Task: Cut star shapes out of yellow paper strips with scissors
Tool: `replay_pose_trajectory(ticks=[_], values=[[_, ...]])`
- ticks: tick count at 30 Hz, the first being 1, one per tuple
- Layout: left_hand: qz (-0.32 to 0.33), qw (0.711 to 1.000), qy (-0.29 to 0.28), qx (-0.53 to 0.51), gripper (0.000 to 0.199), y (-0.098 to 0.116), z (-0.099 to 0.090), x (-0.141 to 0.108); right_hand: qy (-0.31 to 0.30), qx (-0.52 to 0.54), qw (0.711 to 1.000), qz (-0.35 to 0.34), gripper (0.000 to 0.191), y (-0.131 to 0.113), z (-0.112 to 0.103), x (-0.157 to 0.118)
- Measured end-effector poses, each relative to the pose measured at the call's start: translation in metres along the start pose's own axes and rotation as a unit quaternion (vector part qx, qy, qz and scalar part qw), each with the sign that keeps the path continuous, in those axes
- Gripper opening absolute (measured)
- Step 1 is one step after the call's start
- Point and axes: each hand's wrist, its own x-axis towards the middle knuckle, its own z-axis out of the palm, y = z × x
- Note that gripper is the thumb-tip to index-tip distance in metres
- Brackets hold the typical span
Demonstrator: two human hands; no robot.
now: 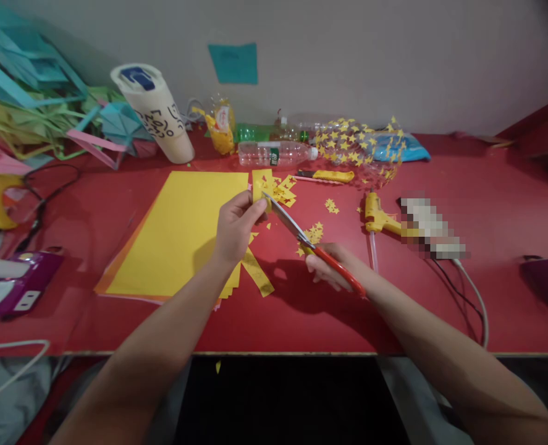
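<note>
My left hand (237, 224) pinches a small strip of yellow paper (261, 179) upright between thumb and fingers. Red-handled scissors (296, 228) are gripped in my right hand (332, 267), and their blade tips meet the strip beside my left thumb. Beyond the strip lie yellow paper offcuts (285, 191) with star-shaped holes. Small cut-out yellow stars (314, 233) form a pile near the scissors, with another little cluster of stars (332, 206) farther back. A longer yellow strip (258, 272) rests below my left hand, by a stack of yellow sheets (176, 228).
A yellow glue gun (376, 216) and a corded power strip (434, 227) lie at the right. Along the wall are a white tumbler (155, 114), a clear bottle (274, 154), a yellow cutter (332, 177) and a star-covered clear bottle (357, 145). Folded coloured paper (28, 80) crowds the left.
</note>
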Motion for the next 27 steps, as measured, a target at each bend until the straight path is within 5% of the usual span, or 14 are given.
replay_pose_trajectory(ticks=[27], values=[[-0.003, 0.999, -0.01, -0.036, 0.014, -0.0037, 0.0003, -0.0035, 0.012, 0.032, 0.999, 0.012, 0.046, 0.0053, 0.0085, -0.0007]])
